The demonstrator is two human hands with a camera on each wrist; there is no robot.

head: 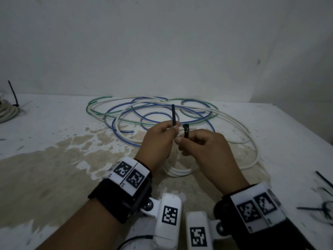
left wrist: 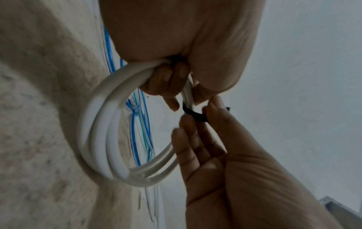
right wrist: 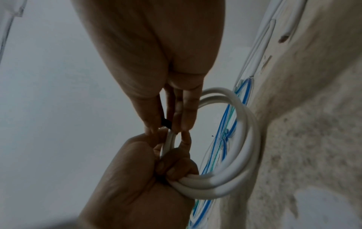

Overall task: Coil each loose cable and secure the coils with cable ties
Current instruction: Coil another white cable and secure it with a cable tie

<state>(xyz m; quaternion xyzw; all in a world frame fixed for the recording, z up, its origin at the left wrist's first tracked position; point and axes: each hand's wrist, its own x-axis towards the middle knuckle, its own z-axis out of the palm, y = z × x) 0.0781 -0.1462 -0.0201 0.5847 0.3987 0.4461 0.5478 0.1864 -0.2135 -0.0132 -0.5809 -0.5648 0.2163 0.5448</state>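
Both wrists being close, the left hand is gripping the white coil above the table and pinching the black cable tie, while the right hand is pinching its head, best feeding the tail squarely through

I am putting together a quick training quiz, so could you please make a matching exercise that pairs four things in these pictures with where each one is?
Things:
1. white cable coil
2. black cable tie
3. blue and green cables
4. spare cable ties

Places:
A. lying loose on the table beyond the hands
B. gripped in the left hand
C. at the table's right edge
D. pinched between both hands, its head end at the right hand

Pairs: 1-B, 2-D, 3-A, 4-C
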